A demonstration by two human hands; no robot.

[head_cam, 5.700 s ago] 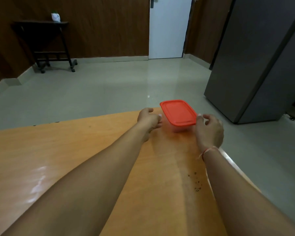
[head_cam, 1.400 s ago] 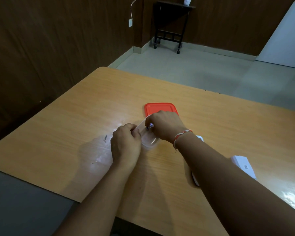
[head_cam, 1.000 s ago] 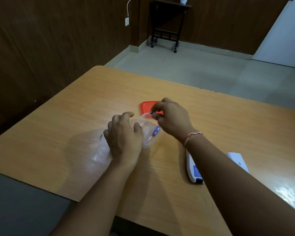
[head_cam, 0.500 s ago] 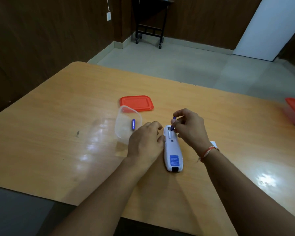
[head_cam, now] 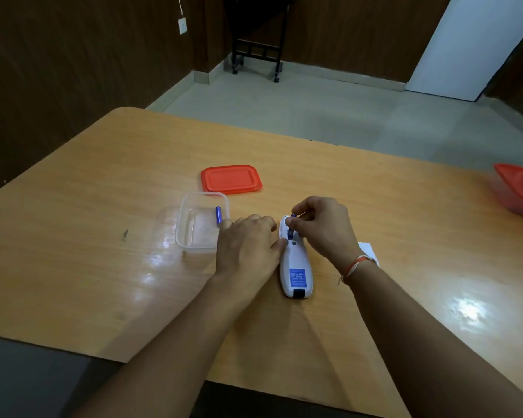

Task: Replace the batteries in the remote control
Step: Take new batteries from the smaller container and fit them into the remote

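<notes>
A white remote control [head_cam: 295, 267] lies face down on the wooden table [head_cam: 103, 251], its battery bay open at the far end. My right hand [head_cam: 320, 229] pinches a blue battery [head_cam: 290, 232] and holds it tilted, its lower end in the bay. My left hand [head_cam: 248, 245] rests on the table and presses its thumb against the remote's left side. A second blue battery [head_cam: 218, 214] lies inside a clear plastic box [head_cam: 194, 245] just left of my left hand.
The box's red lid [head_cam: 231, 179] lies flat behind it. A white battery cover [head_cam: 370, 253] peeks out under my right wrist. Another red-lidded box [head_cam: 518, 188] stands at the table's right edge. A black side table [head_cam: 257, 52] stands on the floor beyond.
My right hand carried a blue battery from the clear box over to the remote and now tips it into the bay. My left hand left the box and steadies the remote.
</notes>
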